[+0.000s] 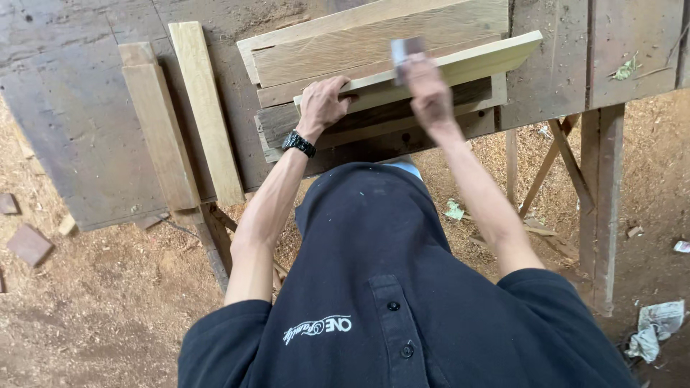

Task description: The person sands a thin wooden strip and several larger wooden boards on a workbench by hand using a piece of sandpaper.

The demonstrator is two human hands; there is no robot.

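Gripping pale board [474, 61] edge, left hand [323, 104], right hand [425, 90] holding block [406, 50]

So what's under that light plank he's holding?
Under the light plank lies a stack of rougher boards on the workbench. The left hand grips its near edge. How many boards are stacked is hidden.

Dark navy polo shirt [388, 302], short sleeves, both ending above elbow. Button placket at front, two dark buttons [393, 306] visible. Small white printed emblem on chest (script and block letters mixed). Black wristwatch [298, 144] with black strap on left wrist. Forearms bare, no gloves on left hand [323, 104] or right hand [429, 90].
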